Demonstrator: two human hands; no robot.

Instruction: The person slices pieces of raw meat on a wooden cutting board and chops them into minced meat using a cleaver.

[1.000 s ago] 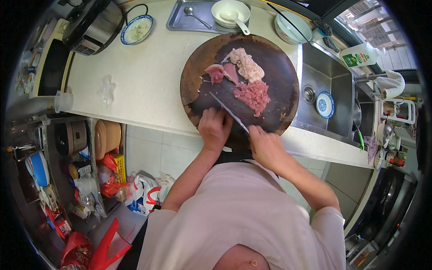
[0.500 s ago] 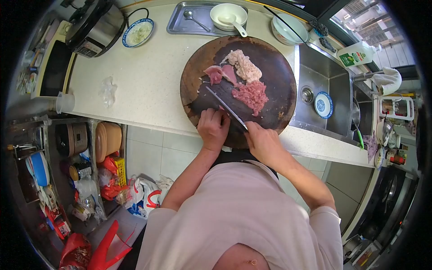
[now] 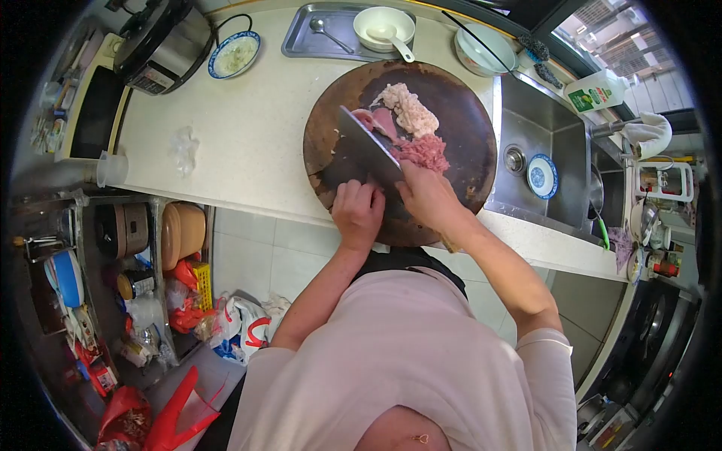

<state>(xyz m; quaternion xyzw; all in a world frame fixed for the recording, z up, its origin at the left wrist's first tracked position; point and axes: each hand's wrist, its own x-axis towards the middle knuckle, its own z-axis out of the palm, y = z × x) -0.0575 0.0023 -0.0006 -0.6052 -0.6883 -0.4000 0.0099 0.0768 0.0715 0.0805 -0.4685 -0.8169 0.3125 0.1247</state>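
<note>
Pale counter (image 3: 248,135) bears a round, dark-stained board (image 3: 468,113) overhanging its front edge. Glossy pink meat (image 3: 384,122) lies toward the board's left rim, beside the cleaver (image 3: 368,143) gripped in the closed right hand (image 3: 426,194); the left hand (image 3: 357,214) curls at the near rim, its hold unclear.

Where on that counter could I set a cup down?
The widest bare patch of counter lies between the crumpled clear plastic and the round board. It's crowded around the tray and on the board, with meat and the cleaver.
</note>
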